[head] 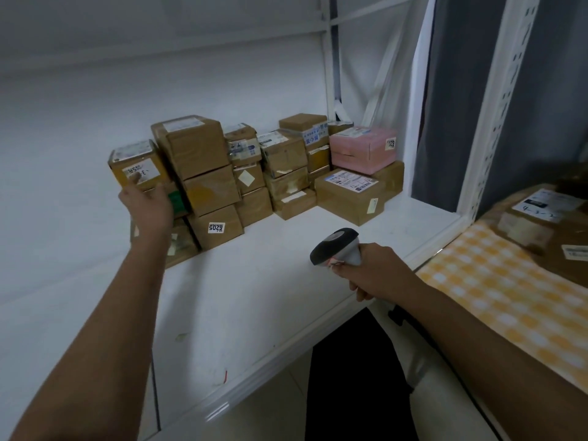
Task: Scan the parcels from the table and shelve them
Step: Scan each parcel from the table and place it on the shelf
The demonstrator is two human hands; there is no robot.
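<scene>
While the left hand (144,202) grips a small brown parcel (138,165) at the stacks' left end, the right hand (377,272) clasps a scanner (335,246).
Stacked brown boxes (206,173) crowd the white shelf (254,297) just right of that parcel; a pink box (362,149) tops the far-right pile, and the checkered tabletop (496,281) at right carries more parcels (537,224).

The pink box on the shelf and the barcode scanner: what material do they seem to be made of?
The pink box: probably cardboard, matte, with folded edges and paper labels. The barcode scanner: seemingly smooth plastic, dark head, pale grey handle with a slight sheen.
</scene>
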